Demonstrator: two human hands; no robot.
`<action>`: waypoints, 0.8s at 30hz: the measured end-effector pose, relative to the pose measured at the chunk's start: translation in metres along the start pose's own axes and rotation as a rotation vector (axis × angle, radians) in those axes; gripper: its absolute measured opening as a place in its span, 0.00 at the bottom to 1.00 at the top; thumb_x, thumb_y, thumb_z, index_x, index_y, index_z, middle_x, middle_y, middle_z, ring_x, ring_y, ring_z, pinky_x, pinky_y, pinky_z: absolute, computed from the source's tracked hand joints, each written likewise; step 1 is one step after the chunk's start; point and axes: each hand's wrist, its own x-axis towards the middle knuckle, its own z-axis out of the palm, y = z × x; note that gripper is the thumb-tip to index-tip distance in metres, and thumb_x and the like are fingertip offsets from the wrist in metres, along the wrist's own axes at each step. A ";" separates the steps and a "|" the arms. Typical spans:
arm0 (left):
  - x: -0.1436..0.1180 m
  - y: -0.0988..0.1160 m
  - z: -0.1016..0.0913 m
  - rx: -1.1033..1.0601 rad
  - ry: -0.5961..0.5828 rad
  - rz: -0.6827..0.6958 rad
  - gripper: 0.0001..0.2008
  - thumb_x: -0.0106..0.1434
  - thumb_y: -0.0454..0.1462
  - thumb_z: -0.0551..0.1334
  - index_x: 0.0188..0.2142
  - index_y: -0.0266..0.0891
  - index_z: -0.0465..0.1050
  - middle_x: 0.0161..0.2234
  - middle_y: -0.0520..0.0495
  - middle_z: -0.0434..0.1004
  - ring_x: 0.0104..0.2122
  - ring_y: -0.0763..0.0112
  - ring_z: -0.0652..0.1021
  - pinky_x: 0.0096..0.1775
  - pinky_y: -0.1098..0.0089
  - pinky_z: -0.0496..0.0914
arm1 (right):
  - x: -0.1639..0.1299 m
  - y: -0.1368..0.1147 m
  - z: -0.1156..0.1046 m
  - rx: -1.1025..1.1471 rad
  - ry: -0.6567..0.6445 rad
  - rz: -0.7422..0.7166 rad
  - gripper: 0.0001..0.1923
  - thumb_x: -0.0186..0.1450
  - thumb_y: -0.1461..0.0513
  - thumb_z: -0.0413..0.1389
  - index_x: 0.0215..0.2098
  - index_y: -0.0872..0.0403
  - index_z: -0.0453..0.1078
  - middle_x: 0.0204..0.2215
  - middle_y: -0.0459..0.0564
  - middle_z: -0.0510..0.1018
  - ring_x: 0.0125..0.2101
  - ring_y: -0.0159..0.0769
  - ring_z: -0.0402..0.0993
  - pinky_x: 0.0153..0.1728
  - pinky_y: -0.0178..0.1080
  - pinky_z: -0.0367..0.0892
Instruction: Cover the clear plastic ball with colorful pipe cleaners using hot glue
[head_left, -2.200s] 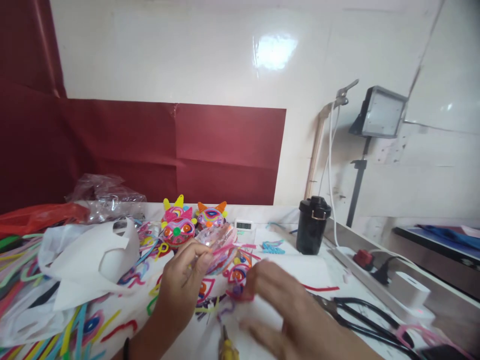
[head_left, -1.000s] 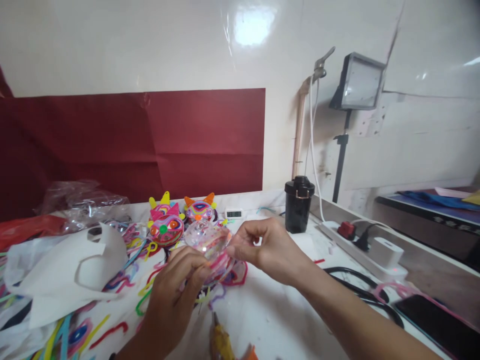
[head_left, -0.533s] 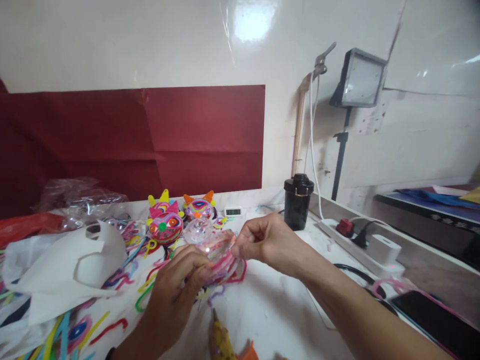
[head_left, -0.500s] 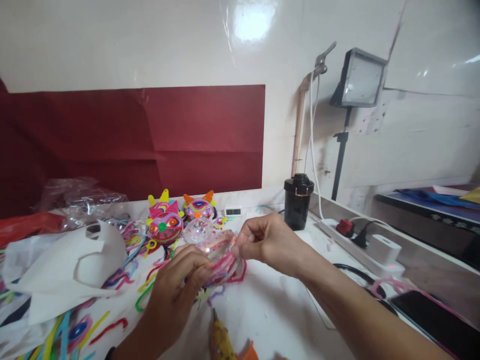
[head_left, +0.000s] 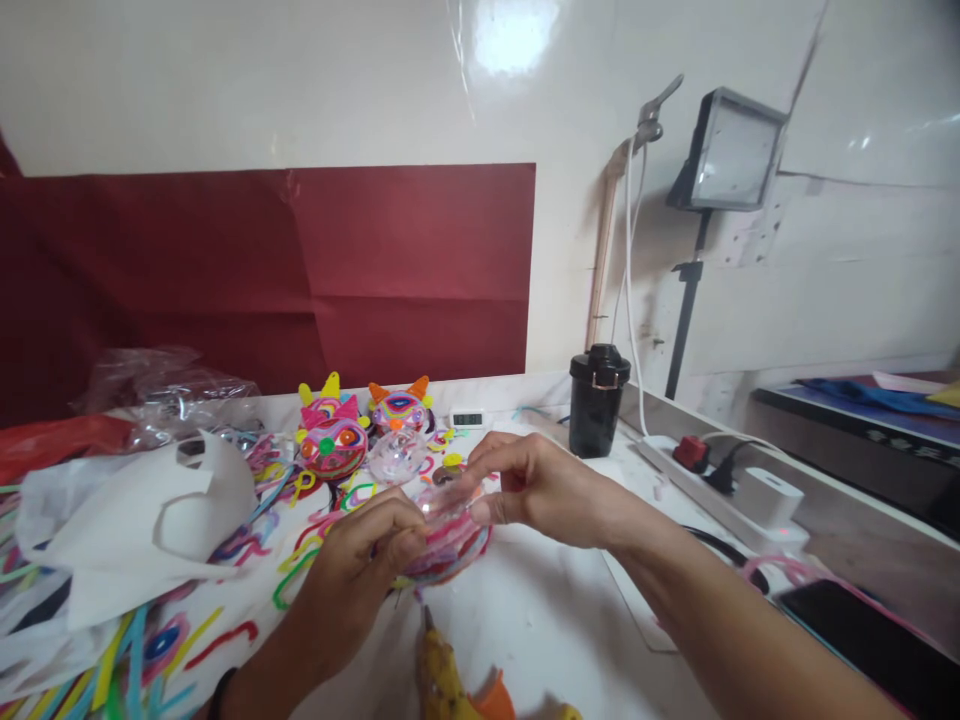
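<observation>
At six o'clock, the left hand [head_left: 367, 555] pinches a clear, rounded plastic piece trimmed with pink strips [head_left: 454, 545] by its nine-o'clock edge; the right hand [head_left: 529, 490] touches two o'clock, grip unclear. Probably light, slick, easily dented: I'd hold edges only.

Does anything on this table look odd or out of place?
The white sheet, at left, looks odd: it lies curled and askew among loose colourful strips, with an opening in it. I see no spill.
</observation>
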 end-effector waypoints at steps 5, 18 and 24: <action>-0.001 -0.007 0.002 -0.105 -0.102 -0.124 0.15 0.65 0.44 0.54 0.26 0.39 0.66 0.25 0.52 0.63 0.26 0.71 0.66 0.29 0.72 0.59 | 0.002 0.010 0.000 0.196 -0.117 0.102 0.09 0.51 0.59 0.66 0.27 0.57 0.77 0.25 0.46 0.74 0.27 0.33 0.68 0.29 0.36 0.63; 0.001 -0.003 0.003 -0.315 -0.121 -0.273 0.22 0.65 0.51 0.49 0.27 0.38 0.66 0.25 0.53 0.62 0.26 0.71 0.64 0.30 0.71 0.59 | 0.002 0.007 -0.001 0.347 -0.122 0.328 0.11 0.45 0.61 0.68 0.23 0.59 0.75 0.19 0.42 0.70 0.22 0.27 0.61 0.26 0.34 0.58; 0.001 0.008 0.007 -0.170 -0.100 -0.264 0.13 0.65 0.46 0.53 0.33 0.41 0.69 0.26 0.54 0.65 0.26 0.72 0.65 0.29 0.73 0.60 | 0.003 0.006 0.005 0.208 -0.131 0.267 0.06 0.48 0.63 0.64 0.23 0.58 0.75 0.17 0.40 0.67 0.21 0.27 0.58 0.23 0.33 0.55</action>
